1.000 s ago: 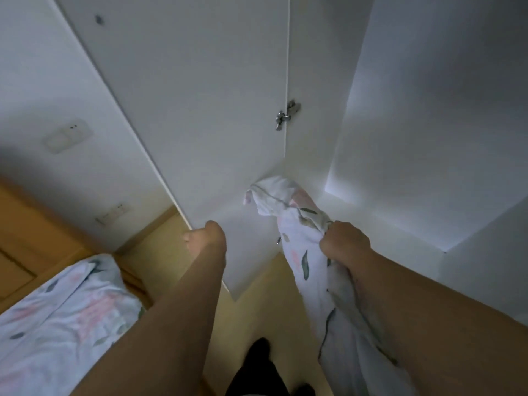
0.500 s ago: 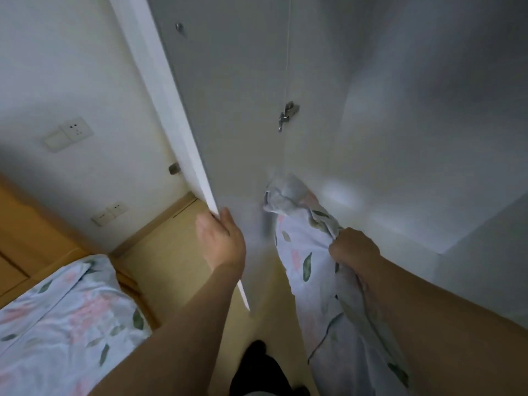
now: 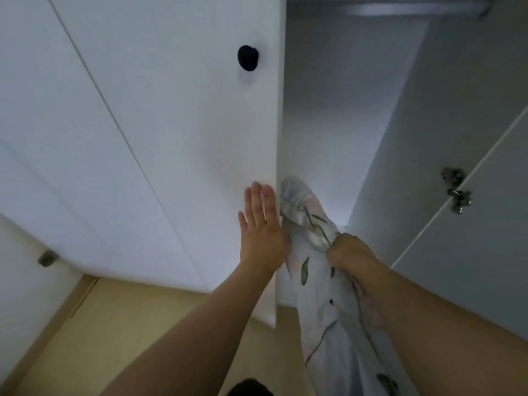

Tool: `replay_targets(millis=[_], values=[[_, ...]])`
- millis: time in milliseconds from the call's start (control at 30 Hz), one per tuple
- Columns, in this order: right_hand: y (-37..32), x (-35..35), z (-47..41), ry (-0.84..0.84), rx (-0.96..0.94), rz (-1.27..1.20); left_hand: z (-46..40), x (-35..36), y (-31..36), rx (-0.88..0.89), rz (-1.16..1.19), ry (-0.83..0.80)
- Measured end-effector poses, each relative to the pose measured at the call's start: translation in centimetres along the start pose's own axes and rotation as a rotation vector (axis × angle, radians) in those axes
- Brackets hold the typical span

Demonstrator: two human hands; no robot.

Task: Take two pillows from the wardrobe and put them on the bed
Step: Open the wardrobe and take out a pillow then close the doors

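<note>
A white pillow with a pink flower and green leaf print [image 3: 320, 287] hangs down at the lower right, its top corner at the wardrobe opening. My right hand [image 3: 350, 252] is shut on the pillow's upper part. My left hand [image 3: 261, 227] lies flat, fingers apart, on the outer face of the white left wardrobe door [image 3: 177, 132], close to its free edge. The door has a black round knob [image 3: 248, 57]. Behind the door's edge the inside of the wardrobe [image 3: 337, 115] shows white and dim. The bed is out of view.
The right wardrobe door [image 3: 471, 224] stands open, with a metal hinge [image 3: 455, 191] on it. Pale wooden floor [image 3: 128, 330] lies below. A door stop [image 3: 47, 258] sits on the white wall at the left. A dark foot [image 3: 251, 388] shows at the bottom edge.
The left door has swung from open to nearly shut, with my left hand going from gripping its edge to pressing flat on its face. The view turned right; the bed left the frame.
</note>
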State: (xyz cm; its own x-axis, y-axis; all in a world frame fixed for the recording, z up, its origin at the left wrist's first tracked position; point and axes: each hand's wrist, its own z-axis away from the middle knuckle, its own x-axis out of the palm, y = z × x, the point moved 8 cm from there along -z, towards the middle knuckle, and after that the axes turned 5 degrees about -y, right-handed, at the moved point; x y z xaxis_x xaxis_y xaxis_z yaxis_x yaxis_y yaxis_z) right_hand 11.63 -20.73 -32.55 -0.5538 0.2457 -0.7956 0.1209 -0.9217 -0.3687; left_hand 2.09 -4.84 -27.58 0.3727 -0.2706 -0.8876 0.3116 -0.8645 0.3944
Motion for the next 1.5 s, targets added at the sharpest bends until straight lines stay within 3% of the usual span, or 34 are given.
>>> replay_targets(millis=[100,200,400,733,967,1133,1300,1500], values=[[0.5,-1.2,-1.0,0.026,0.051,-0.01,-3.0,2.1,0.3,-0.103,-0.041,-0.146],[0.4,-2.1,-2.3,0.051,0.112,-0.012,-5.9,3.4,-0.2,-0.094,-0.114,-0.198],[0.1,-2.5,-4.0,0.054,0.261,-0.023,-10.0,5.4,-2.9,0.043,-0.248,-0.225],[1.8,1.0,-2.6,0.045,0.472,-0.136,-11.1,6.3,-1.7,0.242,-0.132,-0.152],[7.5,3.9,6.1,0.052,0.605,-0.227,-3.0,9.3,5.2,0.597,-0.115,-0.35],[14.1,5.8,16.8,0.084,0.698,-0.284,5.4,9.8,14.2,0.898,-0.108,-0.453],[20.5,6.4,29.1,0.124,0.9,-0.322,15.6,4.6,28.4,1.345,0.015,-0.303],[25.4,7.3,39.4,0.047,1.057,-0.3,24.1,2.4,37.9,1.694,-0.302,-0.083]])
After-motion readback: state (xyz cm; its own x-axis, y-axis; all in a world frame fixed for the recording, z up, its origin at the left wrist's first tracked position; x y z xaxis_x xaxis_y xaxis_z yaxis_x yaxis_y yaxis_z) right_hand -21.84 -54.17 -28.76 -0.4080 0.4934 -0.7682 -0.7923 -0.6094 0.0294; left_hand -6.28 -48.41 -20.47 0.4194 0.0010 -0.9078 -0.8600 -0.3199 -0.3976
